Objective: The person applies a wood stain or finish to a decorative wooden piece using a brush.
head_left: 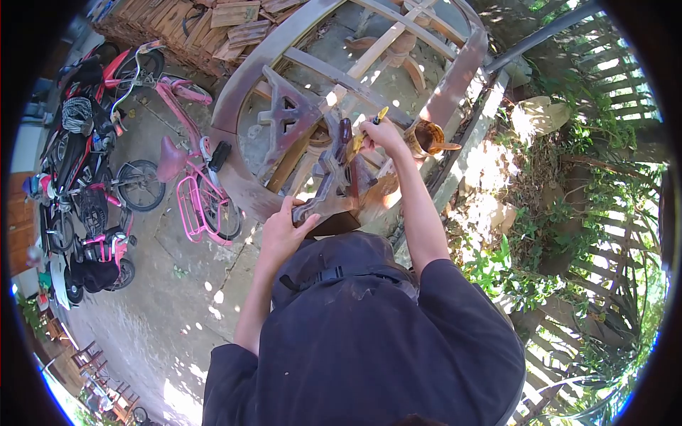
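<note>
In my right hand (383, 136) is a paintbrush with a yellow handle (382, 113). Its yellowish bristle end (354, 148) rests against or very close to a carved wooden piece (328, 170), part of which looks dark, glossy and wet. My left hand (284, 233) grips the near end of this piece, thumb on top; some fingers are hidden. The piece lies over a large oval wooden frame (231, 92) with crossbars. A second carved piece (302, 117) with cut-out holes lies to the left. Right of my right hand stands a brown-stained can (426, 135).
Pink bicycles (195, 192) and a motorcycle (67, 135) stand on the concrete at left. Stacked bricks or tiles (153, 28) are at the far side. Plants (561, 220) and a slatted fence (618, 263) line the right, and a metal pole (543, 35) slants at upper right.
</note>
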A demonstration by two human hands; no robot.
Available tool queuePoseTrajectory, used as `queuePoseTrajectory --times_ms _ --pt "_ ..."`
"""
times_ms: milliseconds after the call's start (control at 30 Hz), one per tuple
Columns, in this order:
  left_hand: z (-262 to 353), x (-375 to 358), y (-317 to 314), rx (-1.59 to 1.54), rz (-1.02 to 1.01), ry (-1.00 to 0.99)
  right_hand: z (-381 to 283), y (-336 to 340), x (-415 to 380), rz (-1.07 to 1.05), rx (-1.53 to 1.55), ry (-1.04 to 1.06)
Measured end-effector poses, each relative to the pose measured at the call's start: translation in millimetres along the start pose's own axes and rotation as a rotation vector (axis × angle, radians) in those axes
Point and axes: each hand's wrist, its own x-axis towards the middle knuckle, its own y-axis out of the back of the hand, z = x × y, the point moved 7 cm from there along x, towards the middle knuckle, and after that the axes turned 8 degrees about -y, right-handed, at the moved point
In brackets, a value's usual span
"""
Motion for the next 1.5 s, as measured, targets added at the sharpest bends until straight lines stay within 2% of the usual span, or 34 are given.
queuePoseTrajectory --times_ms 67,200,233,267,333,400,467,500,567,700,767,800,900,1000,1133,1200,1233,1333,1367,1500 --pt "-4 -1 1 -0.014 0.004 0.000 -4 -4 -12 -0.197 0.001 -0.076" --pt "-4 0 -1 -0.021 0.002 -0.003 22 -2 7 0.042 0.112 0.103" --pt "-3 0 0 -0.019 0.004 0.000 16 -6 -2 -0.053 0.116 0.064" --pt "-2 0 2 -0.014 -0.008 0.010 5 1 -9 -0.055 0.118 0.064" --pt "0 -1 3 -0.009 -0.025 0.020 -2 -8 -26 -0.362 0.113 -0.105" --pt "3 -1 4 -0.078 -0.005 0.016 12 -11 -12 -0.289 0.131 -0.029" --pt "-2 -1 2 -0.072 0.009 -0.013 17 -4 -1 -0.040 0.098 0.092" --pt "-2 -1 3 -0.063 0.028 -0.038 13 -5 -2 -0.044 0.099 0.096" --pt "-7 -2 4 -0.066 0.043 -0.027 -7 4 -13 0.229 -0.269 0.332" --pt "-15 -3 2 -0.036 0.073 -0.019 -24 -11 -35 0.156 -0.121 0.222" --pt "-15 -4 2 -0.035 0.061 0.003 -26 -30 -47 -0.062 0.271 0.203" --pt "-14 -3 2 -0.035 0.046 0.018 -24 -31 -56 -0.063 0.271 0.203" --pt "-12 -4 2 -0.035 0.048 0.025 -21 -30 -78 -0.027 0.111 0.463" --pt "-15 -4 1 -0.048 0.081 0.016 6 -24 -84 -0.105 0.259 0.343" --pt "-10 -6 -2 -0.134 0.058 0.080 16 -2 -95 -0.064 0.324 0.279" --pt "-11 -6 -3 -0.118 0.119 0.043 26 8 -95 -0.075 0.548 0.161" --pt "-11 -6 -4 -0.142 0.115 0.065 28 10 -95 -0.076 0.629 0.178" --pt "-6 -6 -4 -0.152 0.184 0.000 36 16 -99 -0.047 0.692 0.182" --pt "-9 -8 -7 -0.203 0.147 0.063 39 18 -100 -0.031 0.679 0.169" --pt "-10 -5 -8 -0.170 0.160 -0.011 60 30 -109 -0.035 0.648 0.080"
